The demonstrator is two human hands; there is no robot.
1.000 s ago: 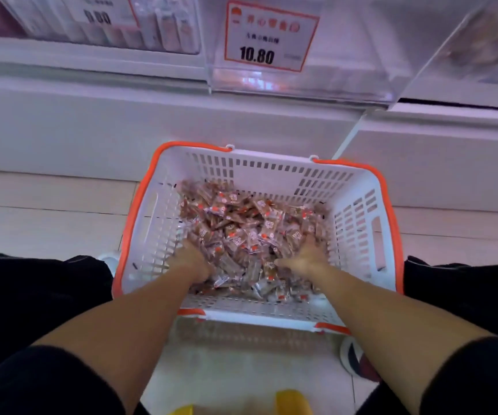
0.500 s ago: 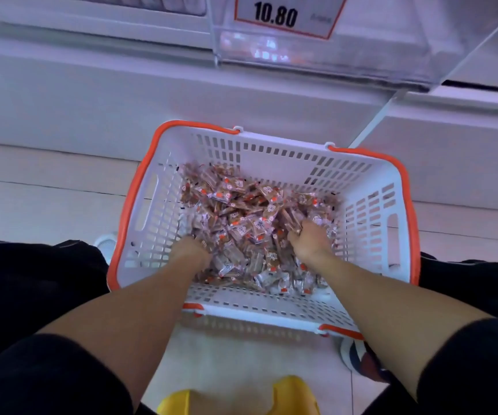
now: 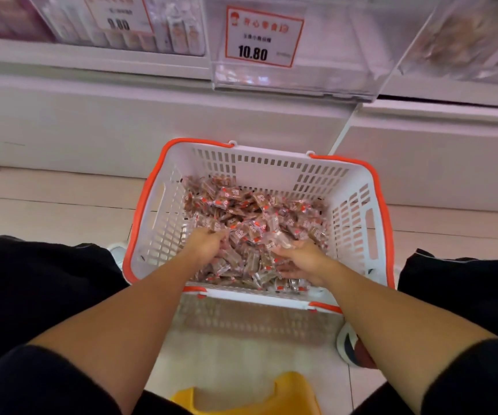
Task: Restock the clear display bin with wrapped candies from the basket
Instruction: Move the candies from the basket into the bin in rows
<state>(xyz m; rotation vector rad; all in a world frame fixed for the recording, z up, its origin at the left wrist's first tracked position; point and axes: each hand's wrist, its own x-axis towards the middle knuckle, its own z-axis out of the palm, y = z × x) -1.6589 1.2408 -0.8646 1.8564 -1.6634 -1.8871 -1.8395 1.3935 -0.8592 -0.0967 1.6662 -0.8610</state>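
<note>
At lower centre, our left hand [image 3: 204, 245] curls its fingers around wrapped candies [image 3: 241, 211] in the basket [image 3: 352, 211]; our right hand [image 3: 300, 260], palm up, cups more. The clear display bin [image 3: 331, 55], upper centre, looks nearly empty, so most restocking remains. The basket sits on pale floor tiles [image 3: 47, 211] below a white shelf base [image 3: 92, 115].

Left hand [image 3: 204, 245] fingertips buried in candies [image 3: 250, 223]; display bin [image 3: 331, 52] top cropped.
</note>
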